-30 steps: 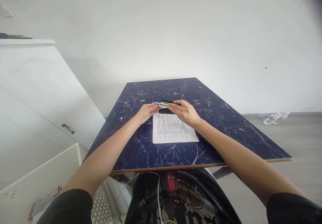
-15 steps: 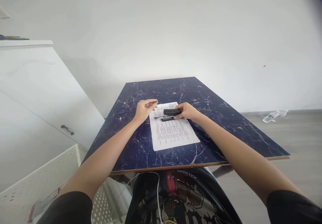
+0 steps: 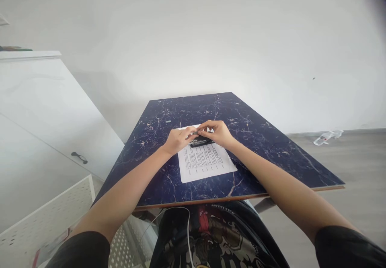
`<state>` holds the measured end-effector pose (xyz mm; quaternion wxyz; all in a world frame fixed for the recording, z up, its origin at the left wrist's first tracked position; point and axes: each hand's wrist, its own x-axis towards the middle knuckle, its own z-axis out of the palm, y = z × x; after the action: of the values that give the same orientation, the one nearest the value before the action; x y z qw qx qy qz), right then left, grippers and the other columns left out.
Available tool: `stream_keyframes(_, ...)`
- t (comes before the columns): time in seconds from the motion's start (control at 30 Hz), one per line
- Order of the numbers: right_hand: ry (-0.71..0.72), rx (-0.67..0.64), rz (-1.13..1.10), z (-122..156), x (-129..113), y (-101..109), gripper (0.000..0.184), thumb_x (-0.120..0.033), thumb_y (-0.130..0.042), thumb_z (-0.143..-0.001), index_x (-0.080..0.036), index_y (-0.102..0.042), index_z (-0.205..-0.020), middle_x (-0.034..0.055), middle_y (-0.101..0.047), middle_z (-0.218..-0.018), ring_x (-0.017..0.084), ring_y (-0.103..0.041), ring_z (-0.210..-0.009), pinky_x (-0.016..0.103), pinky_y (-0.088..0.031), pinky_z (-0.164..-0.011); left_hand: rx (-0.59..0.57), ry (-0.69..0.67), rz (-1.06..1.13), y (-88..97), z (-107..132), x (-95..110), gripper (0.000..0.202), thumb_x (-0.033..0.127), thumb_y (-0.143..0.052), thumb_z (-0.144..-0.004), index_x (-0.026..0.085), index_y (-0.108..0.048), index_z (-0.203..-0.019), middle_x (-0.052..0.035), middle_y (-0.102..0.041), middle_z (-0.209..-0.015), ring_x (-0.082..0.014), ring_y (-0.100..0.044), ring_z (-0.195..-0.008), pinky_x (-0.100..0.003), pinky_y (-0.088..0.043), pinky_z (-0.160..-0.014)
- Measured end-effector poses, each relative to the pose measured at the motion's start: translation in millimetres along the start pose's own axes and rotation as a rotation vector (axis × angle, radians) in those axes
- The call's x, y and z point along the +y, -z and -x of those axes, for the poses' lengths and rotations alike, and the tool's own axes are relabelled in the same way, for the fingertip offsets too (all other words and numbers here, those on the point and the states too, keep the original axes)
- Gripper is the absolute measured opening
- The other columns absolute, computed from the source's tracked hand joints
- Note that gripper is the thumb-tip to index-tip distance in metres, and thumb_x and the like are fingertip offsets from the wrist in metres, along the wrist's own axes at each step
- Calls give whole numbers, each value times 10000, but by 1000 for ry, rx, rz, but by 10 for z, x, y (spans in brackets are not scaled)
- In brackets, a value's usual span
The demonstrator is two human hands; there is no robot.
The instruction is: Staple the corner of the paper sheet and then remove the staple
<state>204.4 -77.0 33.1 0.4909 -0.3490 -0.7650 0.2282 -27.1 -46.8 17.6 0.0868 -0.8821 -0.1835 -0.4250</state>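
Note:
A black stapler (image 3: 201,142) lies on a stack of printed sheets (image 3: 208,162), partly hidden beneath my fingers. Just above it, my left hand (image 3: 180,138) pinches a small grey strip of staples (image 3: 196,133). My right hand (image 3: 219,133) has come in from the other side, its thumb and fingertips closed on the same strip, and no longer grips the stapler. A second small grey strip (image 3: 168,121) rests on the dark blue marbled table (image 3: 253,159), beyond my left hand.
A white cabinet (image 3: 39,99) with a dark handle (image 3: 79,157) stands at the left. Below it is a white perforated basket (image 3: 60,207). A white cable (image 3: 189,228) runs over my lap. A clear plastic item (image 3: 327,138) lies on the floor by the wall.
My right hand has let go of the stapler and moved left to meet my left hand. My left hand has come right and down, bringing the staple strip over the stapler.

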Motion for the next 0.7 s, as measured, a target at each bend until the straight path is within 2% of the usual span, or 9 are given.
stream_keyframes(0.1, 3, 82, 65, -17, 22, 118, 172, -430, -786, -873, -265, -813, -915, 49, -761, -886, 202, -632, -761, 391, -494, -716, -17, 56, -32, 45, -28, -44, 277, 434, -623, -1002, 240, -656, -1197, -32, -808, -983, -132, -761, -748, -223, -544, -660)
stream_keyframes(0.17, -36, 171, 169, -11, 120, 275, 163, -415, -773, -874, -258, -813, -898, 55, -766, -880, 211, -625, -746, 391, -509, -693, -25, 208, -106, 110, -11, -189, 263, 436, -585, -1015, 220, -680, -1130, -54, -802, -976, -166, -763, -810, -242, -536, -677)
stream_keyframes(0.27, -78, 235, 445, 33, 381, 568, 131, -335, -721, -881, -240, -807, -853, 54, -770, -856, 224, -647, -743, 389, -534, -724, -104, 563, -313, 222, 103, -564, 289, 398, -501, -1037, 203, -705, -972, -79, -782, -868, -228, -750, -802, -301, -530, -708)
stream_keyframes(0.3, -86, 213, 547, 49, 478, 661, 137, -298, -691, -888, -233, -805, -847, 53, -774, -874, 227, -662, -757, 385, -536, -743, -144, 665, -365, 247, 160, -705, 291, 390, -491, -1035, 205, -710, -988, -88, -783, -886, -252, -748, -828, -330, -540, -742)
stream_keyframes(0.37, -127, 158, 735, 72, 654, 809, 182, -222, -625, -898, -219, -800, -848, 56, -782, -936, 236, -688, -801, 371, -531, -761, -215, 773, -400, 260, 283, -958, 314, 368, -454, -1039, 205, -717, -1094, -120, -783, -1033, -293, -735, -993, -386, -550, -865)
stream_keyframes(0.43, -196, 85, 892, 70, 781, 886, 237, -154, -570, -894, -206, -799, -861, 66, -782, -1001, 251, -705, -866, 359, -526, -769, -301, 788, -396, 224, 391, -1136, 378, 371, -462, -1031, 171, -680, -1266, -172, -692, -1333, -325, -633, -1261, -439, -497, -1043)
stream_keyframes(0.53, -313, -71, 1048, 41, 884, 868, 283, -101, -535, -877, -192, -803, -892, 98, -776, -1063, 275, -717, -944, 350, -530, -794, -493, 763, -323, 136, 487, -1250, 526, 425, -421, -1045, 178, -531, -1496, -151, -387, -1658, -349, -392, -1507, -522, -359, -1196)
stream_keyframes(0.6, -360, -151, 1088, 27, 925, 810, 296, -110, -530, -889, -192, -808, -951, 118, -771, -1101, 289, -720, -985, 353, -538, -832, -571, 765, -284, 98, 507, -1263, 554, 454, -372, -1059, 214, -472, -1548, -121, -308, -1700, -356, -316, -1550, -566, -307, -1219)
stream_keyframes(0.7, -335, -209, 1049, 41, 1003, 736, 371, -133, -473, -943, -179, -780, -1145, 133, -739, -1239, 302, -692, -1125, 374, -529, -959, -579, 747, -263, 98, 497, -1246, 503, 422, -379, -1060, 245, -503, -1515, -114, -402, -1655, -335, -359, -1527, -565, -312, -1210)
